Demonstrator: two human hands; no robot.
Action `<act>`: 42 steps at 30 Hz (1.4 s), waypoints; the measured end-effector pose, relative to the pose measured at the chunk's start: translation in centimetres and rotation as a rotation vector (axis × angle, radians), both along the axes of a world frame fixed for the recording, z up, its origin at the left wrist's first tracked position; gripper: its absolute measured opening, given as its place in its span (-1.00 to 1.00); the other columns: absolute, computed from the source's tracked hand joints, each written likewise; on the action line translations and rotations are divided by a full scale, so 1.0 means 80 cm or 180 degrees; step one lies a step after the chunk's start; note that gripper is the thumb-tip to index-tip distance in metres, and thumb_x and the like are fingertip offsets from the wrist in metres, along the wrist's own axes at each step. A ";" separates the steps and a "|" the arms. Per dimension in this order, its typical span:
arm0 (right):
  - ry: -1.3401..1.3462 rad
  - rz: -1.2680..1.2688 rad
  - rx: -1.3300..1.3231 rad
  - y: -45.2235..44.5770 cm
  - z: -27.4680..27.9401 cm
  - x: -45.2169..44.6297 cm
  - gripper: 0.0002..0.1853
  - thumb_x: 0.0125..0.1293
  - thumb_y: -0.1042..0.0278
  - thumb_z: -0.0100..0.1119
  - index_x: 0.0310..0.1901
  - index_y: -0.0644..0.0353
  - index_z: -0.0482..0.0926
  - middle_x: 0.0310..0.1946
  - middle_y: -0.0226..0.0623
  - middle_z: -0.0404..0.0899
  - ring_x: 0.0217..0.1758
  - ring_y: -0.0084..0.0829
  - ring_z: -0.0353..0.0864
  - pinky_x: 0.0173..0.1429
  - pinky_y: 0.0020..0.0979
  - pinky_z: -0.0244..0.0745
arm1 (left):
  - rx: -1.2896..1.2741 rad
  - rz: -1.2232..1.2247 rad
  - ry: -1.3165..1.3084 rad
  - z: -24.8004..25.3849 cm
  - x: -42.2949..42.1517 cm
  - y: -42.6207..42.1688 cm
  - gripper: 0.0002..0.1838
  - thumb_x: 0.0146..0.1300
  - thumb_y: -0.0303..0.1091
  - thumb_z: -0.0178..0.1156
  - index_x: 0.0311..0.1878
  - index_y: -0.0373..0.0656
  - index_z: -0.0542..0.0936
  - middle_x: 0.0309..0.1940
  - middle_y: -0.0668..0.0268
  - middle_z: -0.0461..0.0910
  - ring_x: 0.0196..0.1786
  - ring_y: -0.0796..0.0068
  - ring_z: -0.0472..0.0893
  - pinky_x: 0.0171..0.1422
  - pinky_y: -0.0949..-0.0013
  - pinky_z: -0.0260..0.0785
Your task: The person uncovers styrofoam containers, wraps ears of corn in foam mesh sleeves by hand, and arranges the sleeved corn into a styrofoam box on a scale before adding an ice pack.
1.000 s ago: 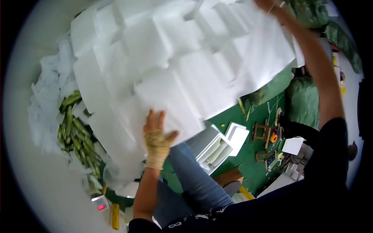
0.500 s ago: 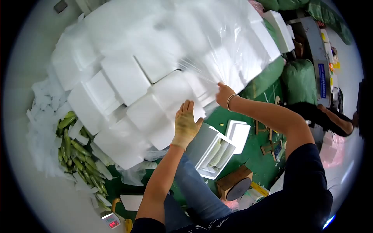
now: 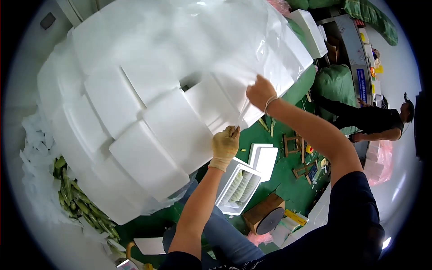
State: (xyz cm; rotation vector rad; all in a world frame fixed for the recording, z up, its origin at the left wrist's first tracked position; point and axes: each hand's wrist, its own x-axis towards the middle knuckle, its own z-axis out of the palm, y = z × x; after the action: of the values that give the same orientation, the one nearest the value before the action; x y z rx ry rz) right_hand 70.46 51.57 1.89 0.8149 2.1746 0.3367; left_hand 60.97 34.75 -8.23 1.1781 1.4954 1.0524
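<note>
Several white foam boxes (image 3: 168, 126) are stacked in front of me, with a clear plastic film (image 3: 261, 51) stretched over them. My right hand (image 3: 261, 93), bare with a band at the wrist, is closed on a gathered part of the film at the stack's near right side. Lower and to the left, my left hand (image 3: 226, 143), in a yellowish work glove, has its fingers closed on the film's edge by a box corner. A taut strand of film runs between the two hands.
Beside my leg stands an open foam box (image 3: 229, 177) with pale netted pieces inside; a foam lid (image 3: 265, 157) leans near it. A cardboard box (image 3: 261, 211) is on the green floor. Long green vegetables (image 3: 76, 198) lie at left. Another person (image 3: 373, 121) stands at right.
My left hand has gone from lying flat on a box to gripping the film, a little lower and to the right. My right hand has risen slightly. The other person shows more fully.
</note>
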 end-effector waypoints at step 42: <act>0.3911 -0.2094 -0.2182 -0.483 -0.144 -0.428 -0.31 0.10 0.45 0.17 0.29 0.30 0.14 0.04 0.09 0.35 -0.01 0.07 0.46 0.00 -0.15 0.45 | -0.1283 0.3514 -0.2787 -0.174 -0.500 -0.521 -0.28 0.26 0.25 -0.05 0.38 0.09 0.15 0.43 0.14 0.04 0.33 0.12 0.25 0.29 -0.08 0.22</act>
State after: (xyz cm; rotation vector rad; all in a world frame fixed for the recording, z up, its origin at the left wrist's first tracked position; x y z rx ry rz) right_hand 36.25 12.95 -9.64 1.4227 2.5149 -1.5099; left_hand 20.97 -6.91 -22.18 -0.5092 1.4451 1.5557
